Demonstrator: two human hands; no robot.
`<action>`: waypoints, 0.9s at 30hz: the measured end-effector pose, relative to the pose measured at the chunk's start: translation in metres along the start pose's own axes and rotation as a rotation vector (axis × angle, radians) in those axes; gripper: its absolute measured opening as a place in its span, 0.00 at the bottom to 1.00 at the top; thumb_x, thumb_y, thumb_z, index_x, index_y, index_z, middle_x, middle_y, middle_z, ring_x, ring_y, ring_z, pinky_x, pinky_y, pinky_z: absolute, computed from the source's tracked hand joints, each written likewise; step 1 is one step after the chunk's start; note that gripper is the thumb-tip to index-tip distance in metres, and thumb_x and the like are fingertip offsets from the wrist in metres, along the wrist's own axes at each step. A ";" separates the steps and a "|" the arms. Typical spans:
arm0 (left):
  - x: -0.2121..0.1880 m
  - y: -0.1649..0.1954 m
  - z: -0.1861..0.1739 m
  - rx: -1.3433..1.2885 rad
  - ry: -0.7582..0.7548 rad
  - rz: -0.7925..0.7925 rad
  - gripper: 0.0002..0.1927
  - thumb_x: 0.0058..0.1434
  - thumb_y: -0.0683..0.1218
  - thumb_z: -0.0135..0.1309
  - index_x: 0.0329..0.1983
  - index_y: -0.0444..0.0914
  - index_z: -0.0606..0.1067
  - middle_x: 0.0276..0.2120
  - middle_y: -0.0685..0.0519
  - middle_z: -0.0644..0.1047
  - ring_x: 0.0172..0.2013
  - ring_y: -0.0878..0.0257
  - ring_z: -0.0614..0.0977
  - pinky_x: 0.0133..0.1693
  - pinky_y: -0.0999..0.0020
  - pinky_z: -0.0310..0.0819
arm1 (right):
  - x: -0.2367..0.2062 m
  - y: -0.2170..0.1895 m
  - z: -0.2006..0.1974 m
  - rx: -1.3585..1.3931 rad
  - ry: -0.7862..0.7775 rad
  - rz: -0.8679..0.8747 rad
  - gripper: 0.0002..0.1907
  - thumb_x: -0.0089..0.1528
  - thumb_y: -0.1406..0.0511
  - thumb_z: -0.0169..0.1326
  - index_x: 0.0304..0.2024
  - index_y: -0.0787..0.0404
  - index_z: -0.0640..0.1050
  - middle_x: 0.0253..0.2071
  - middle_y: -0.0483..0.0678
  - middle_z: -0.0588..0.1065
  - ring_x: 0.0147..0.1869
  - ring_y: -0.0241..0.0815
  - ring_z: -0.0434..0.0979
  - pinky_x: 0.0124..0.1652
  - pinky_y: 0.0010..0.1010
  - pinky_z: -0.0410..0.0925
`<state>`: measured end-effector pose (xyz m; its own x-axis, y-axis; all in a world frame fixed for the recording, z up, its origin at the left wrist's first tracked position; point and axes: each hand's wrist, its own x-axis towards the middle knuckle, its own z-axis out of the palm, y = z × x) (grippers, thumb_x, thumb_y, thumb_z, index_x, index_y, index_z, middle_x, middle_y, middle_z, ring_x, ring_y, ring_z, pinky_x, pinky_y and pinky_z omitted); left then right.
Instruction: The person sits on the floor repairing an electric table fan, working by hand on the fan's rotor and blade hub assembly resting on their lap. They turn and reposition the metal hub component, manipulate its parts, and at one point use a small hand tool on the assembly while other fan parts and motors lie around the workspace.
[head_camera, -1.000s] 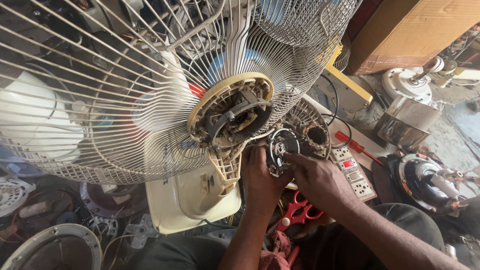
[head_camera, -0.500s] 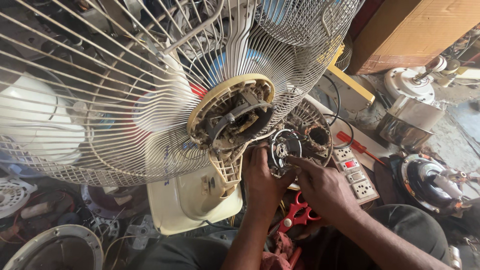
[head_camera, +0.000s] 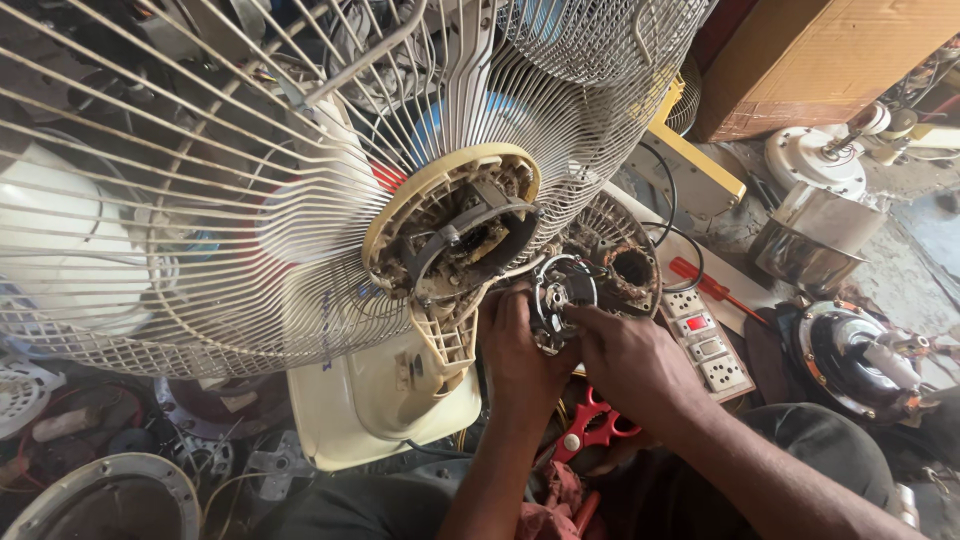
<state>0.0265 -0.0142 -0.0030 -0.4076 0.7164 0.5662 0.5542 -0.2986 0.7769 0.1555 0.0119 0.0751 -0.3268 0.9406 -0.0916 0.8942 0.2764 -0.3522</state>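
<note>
I am watching both hands working at the middle of the scene, just below the open motor housing (head_camera: 455, 235) of a big wire fan guard (head_camera: 200, 170). The left hand (head_camera: 515, 345) is closing its fingers around the left side of a small round metal motor part (head_camera: 562, 300), and the right hand (head_camera: 630, 360) is pinching the same part from the right. A copper-wound stator (head_camera: 625, 265) is sitting just beyond it, touching or nearly so. To the right, a white power strip (head_camera: 705, 340) and a red-handled screwdriver (head_camera: 700, 280) are lying nearby. Red-handled pliers (head_camera: 590, 425) are resting near me, below the hands.
</note>
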 end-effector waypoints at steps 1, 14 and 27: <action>0.000 -0.001 0.001 0.003 0.004 -0.011 0.35 0.43 0.50 0.71 0.51 0.31 0.71 0.45 0.42 0.76 0.51 0.41 0.74 0.53 0.48 0.71 | 0.003 0.001 0.000 -0.051 -0.019 0.016 0.18 0.62 0.61 0.51 0.54 0.47 0.81 0.34 0.56 0.81 0.37 0.58 0.82 0.38 0.49 0.73; 0.002 0.002 -0.009 0.001 -0.069 -0.125 0.32 0.41 0.50 0.73 0.48 0.36 0.75 0.46 0.45 0.78 0.52 0.43 0.76 0.53 0.51 0.72 | 0.013 0.003 -0.010 0.028 -0.114 -0.106 0.18 0.63 0.61 0.48 0.55 0.50 0.78 0.34 0.56 0.81 0.39 0.58 0.83 0.40 0.50 0.74; 0.003 0.003 -0.015 0.022 -0.073 -0.077 0.33 0.42 0.49 0.73 0.50 0.36 0.74 0.48 0.45 0.77 0.55 0.43 0.73 0.56 0.49 0.70 | 0.004 0.008 -0.005 0.183 0.007 -0.172 0.18 0.61 0.64 0.52 0.54 0.53 0.80 0.32 0.56 0.82 0.37 0.53 0.85 0.38 0.42 0.75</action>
<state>0.0159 -0.0223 0.0057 -0.3964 0.7809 0.4827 0.5394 -0.2274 0.8108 0.1632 0.0186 0.0763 -0.4662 0.8846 -0.0094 0.7551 0.3924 -0.5253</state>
